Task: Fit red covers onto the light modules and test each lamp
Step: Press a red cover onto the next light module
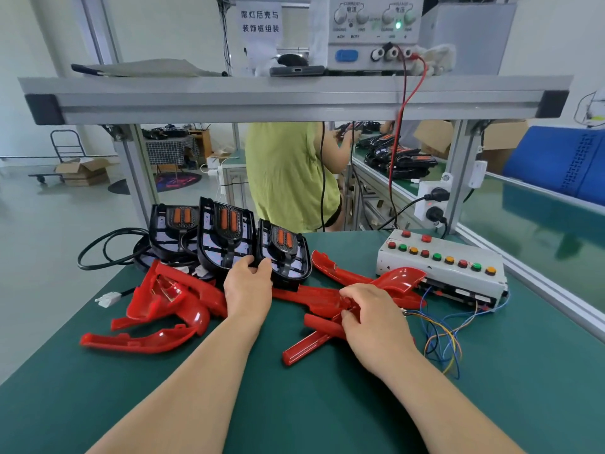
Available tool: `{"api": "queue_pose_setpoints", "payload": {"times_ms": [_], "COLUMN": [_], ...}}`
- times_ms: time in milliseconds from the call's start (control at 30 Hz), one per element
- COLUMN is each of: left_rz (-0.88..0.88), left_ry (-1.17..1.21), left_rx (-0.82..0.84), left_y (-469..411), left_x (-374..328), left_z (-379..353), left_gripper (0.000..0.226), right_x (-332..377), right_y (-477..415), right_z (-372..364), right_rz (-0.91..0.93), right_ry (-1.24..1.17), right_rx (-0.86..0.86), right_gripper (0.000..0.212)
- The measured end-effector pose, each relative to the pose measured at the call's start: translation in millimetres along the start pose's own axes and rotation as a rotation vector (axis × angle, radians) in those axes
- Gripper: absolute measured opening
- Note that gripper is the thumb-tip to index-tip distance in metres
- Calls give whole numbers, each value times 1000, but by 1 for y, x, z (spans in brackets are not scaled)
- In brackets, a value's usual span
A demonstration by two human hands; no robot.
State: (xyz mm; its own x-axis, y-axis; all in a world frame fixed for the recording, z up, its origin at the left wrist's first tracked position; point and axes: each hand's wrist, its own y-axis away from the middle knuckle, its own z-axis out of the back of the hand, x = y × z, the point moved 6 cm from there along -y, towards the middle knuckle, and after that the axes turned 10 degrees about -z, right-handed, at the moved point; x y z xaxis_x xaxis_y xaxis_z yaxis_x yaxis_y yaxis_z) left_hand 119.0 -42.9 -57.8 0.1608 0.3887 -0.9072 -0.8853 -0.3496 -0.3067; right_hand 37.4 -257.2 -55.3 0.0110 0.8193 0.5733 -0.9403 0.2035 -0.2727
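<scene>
Head camera looks down on a green bench (294, 404) where three black light modules (226, 237) stand in a row at the far side, faces toward the person. The left hand (248, 283) curls its fingers over their near lower edge, at the seam between the middle one and the right-hand module (288, 253); which of the two it grips cannot be told. The right hand (370, 312) pinches a red cover (314, 298) that lies just in front of that module, its long axis running left to right. The module is therefore beyond the cover and slightly left. The two hands are near each other, so mating them probably means drawing the module toward the person. The button box (438, 257) lies nearer the right hand
</scene>
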Motion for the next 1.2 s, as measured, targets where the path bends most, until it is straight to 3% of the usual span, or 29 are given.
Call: {"api": "queue_pose_setpoints", "payload": {"times_ms": [233, 300, 400, 567, 733, 833, 933, 1067, 1200], "left_rz": [-41, -65, -54, -38, 140, 176, 130, 108, -5], "left_ry": [99, 86, 146, 244, 670, 841, 890, 797, 592], "left_rx": [-34, -44, -44, -3, 73, 134, 207, 320, 438], "left_y": [8, 10, 11, 15, 39, 57, 74, 94, 95], "left_x": [-13, -17, -19, -22, -36, -54, -70, -80, -83], "left_z": [6, 9, 12, 8, -14, -26, -36, -50, -54], "left_gripper": [9, 21, 6, 16, 21, 18, 22, 30, 21], "right_x": [1, 2, 4, 6, 12, 9, 6, 11, 2], "right_y": [2, 3, 3, 3, 5, 6, 4, 0, -8], "right_z": [1, 2, 2, 5, 17, 19, 10, 7, 16], "right_rz": [8, 13, 24, 32, 41, -35, -180, -234, -299], "right_ry": [38, 48, 61, 26, -123, -328, -860, -1407, -1702], "right_rx": [14, 19, 35, 19, -85, -60, 124, 341, 307], "right_gripper": [34, 33, 34, 34, 46, 62, 65, 63, 45]}}
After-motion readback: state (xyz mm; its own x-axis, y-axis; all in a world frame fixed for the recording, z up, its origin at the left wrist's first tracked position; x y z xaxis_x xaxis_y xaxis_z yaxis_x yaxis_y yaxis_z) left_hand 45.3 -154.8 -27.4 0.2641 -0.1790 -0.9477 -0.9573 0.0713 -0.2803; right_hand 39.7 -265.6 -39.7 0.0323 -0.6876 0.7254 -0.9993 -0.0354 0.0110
